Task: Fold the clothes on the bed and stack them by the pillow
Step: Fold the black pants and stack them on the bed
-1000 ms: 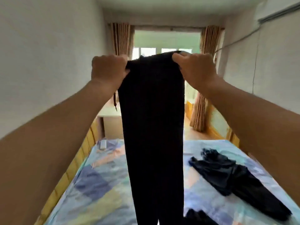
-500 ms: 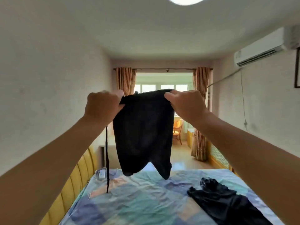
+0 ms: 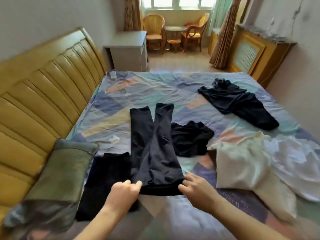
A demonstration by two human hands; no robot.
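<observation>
Presently, item one: my left hand (image 3: 123, 191), grip curled and pinching the near left corner of the waistband of the black trousers (image 3: 152, 146). Item two: my right hand (image 3: 194, 186), thumb and fingers pinching the waistband's right corner.

Item three: the trousers themselves, laid flat on the bed (image 3: 147, 87), waist toward me, both legs running away side by side. Judged soft, light, limp; likely to sag or wrinkle if lifted by one point, so best taken at two corners, waistband or hems.

Item four: a dark folded garment (image 3: 107, 177) just left of the trousers, beside the green pillow (image 3: 58, 172) at the headboard (image 3: 39, 94).

Item five: unfolded stock, namely a crumpled black piece (image 3: 190, 139) just right of the legs, a dark garment (image 3: 237, 104) farther off, a cream garment (image 3: 242, 161) near right.
</observation>
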